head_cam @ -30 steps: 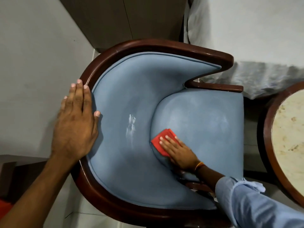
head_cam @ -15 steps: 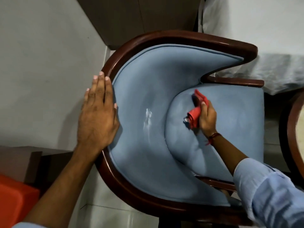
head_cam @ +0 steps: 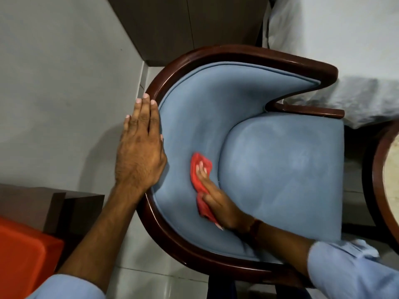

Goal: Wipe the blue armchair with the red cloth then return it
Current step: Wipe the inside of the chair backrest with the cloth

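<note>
The blue armchair [head_cam: 280, 173] with a dark wooden frame fills the middle of the view, seen from above. My right hand [head_cam: 218, 201] presses the crumpled red cloth [head_cam: 197, 169] flat against the inner backrest, just left of the seat cushion's edge. Fingers lie over the cloth and part of it is hidden under the palm. My left hand [head_cam: 140, 147] rests flat, fingers together, on the wooden top rail at the chair's left side, holding nothing.
A grey wall lies left of the chair. A dark cabinet [head_cam: 183, 24] stands behind it, a bed with pale sheets [head_cam: 345, 50] at upper right. A round wooden-rimmed table [head_cam: 380, 180] sits at right. An orange box [head_cam: 23, 255] and dark low furniture [head_cam: 43, 203] are at lower left.
My right hand moved with the red cloth from the seat cushion to the inner backrest. The white mark seen there earlier no longer shows. The left hand stays on the rail.
</note>
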